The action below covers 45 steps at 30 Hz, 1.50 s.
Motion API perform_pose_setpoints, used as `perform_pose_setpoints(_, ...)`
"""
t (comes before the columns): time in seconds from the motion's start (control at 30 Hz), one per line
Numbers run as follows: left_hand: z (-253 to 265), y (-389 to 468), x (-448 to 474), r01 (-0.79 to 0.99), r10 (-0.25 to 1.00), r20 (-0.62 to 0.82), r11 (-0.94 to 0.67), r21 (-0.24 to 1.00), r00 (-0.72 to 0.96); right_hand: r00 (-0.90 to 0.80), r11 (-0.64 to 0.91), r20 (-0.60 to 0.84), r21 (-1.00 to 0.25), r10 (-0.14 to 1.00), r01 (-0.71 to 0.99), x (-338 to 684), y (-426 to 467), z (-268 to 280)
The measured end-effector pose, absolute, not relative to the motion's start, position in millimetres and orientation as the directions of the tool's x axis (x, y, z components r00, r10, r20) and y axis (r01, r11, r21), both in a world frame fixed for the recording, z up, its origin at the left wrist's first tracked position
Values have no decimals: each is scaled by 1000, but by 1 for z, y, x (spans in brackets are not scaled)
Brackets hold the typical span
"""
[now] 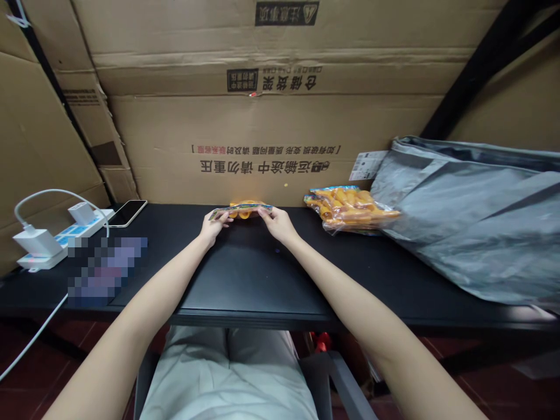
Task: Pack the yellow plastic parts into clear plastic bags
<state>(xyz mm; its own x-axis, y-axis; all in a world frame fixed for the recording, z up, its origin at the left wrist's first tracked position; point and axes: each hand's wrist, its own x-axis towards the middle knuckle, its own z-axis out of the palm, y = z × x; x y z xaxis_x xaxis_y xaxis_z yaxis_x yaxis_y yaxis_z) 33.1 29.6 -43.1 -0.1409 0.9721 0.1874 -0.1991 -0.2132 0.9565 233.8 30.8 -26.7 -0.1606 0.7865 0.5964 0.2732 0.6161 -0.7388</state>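
Note:
Both my hands grip one clear plastic packet (250,206) with orange pieces inside, near the back of the black table. My left hand (214,225) pinches its left end between thumb and fingers. At the right end, my right hand (276,223) is closed on the packet's edge. The packet is seen nearly edge-on, so what the orange pieces are is hard to make out. To the right of my hands lies a pile of similar packets (347,207) holding orange tube-like pieces, resting against a grey bag.
A large grey bag (464,227) fills the right of the black table (258,286). On the left lie a white power strip (65,239) with chargers and cable, a phone (128,213) and a blurred-out object (109,271). Cardboard (271,122) walls the back.

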Motion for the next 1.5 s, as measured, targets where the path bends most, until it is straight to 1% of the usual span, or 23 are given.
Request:
perform_pose_setpoints(0.13, -43, 28, 32, -235, 978, 186, -204, 950, -96, -123, 601, 589, -773, 799, 202, 233, 28, -24)
perform_pose_setpoints(0.23, -43, 29, 31, -212, 991, 121, -131, 968, -60, -107, 562, 551, -812, 827, 161, 232, 28, -26)
perform_pose_setpoints(0.33, -43, 30, 32, -181, 996, 80, -85, 980, -33, -82, 579, 573, -806, 815, 121, 230, 25, -25)
perform_pose_setpoints(0.47, -41, 27, 33, -154, 992, 111, -119, 981, -60, -59, 629, 626, -774, 777, 75, 228, 21, -20)
perform_pose_setpoints(0.6, -38, 23, 33, -166, 985, 146, -160, 973, -92, -20, 585, 585, -810, 811, 43, 232, 30, -21)
perform_pose_setpoints(0.67, -37, 22, 33, -173, 982, 157, -173, 969, -105, -15, 559, 560, -826, 829, 64, 234, 35, -24)
perform_pose_setpoints(0.73, -36, 22, 33, -170, 978, 170, -189, 967, -119, -1, 577, 581, -808, 814, 117, 235, 36, -24)
perform_pose_setpoints(0.8, -34, 23, 33, -153, 974, 192, -210, 966, -124, 39, 633, 653, -746, 756, 210, 234, 31, -22)
perform_pose_setpoints(0.93, -32, 22, 34, -70, 966, 243, -250, 966, -91, 97, 705, 799, -575, 594, 415, 231, 14, -11)
perform_pose_setpoints(1.0, -31, 21, 34, -43, 960, 274, -276, 960, -57, 108, 722, 833, -529, 543, 447, 229, 10, -7)
perform_pose_setpoints(1.07, -31, 20, 35, -40, 954, 298, -299, 954, -20, 123, 732, 847, -512, 517, 451, 229, 8, -5)
perform_pose_setpoints(1.2, -32, 20, 36, -28, 953, 302, -301, 953, 20, 145, 726, 829, -546, 540, 417, 232, 7, -1)
perform_pose_setpoints(1.37, -34, 20, 37, -26, 990, 137, -136, 990, 38, 144, 705, 782, -612, 606, 359, 230, 6, 10)
perform_pose_setpoints(1.5, -32, 20, 37, -70, 994, 109, -107, 992, 27, 132, 714, 773, -627, 621, 312, 223, 11, 19)
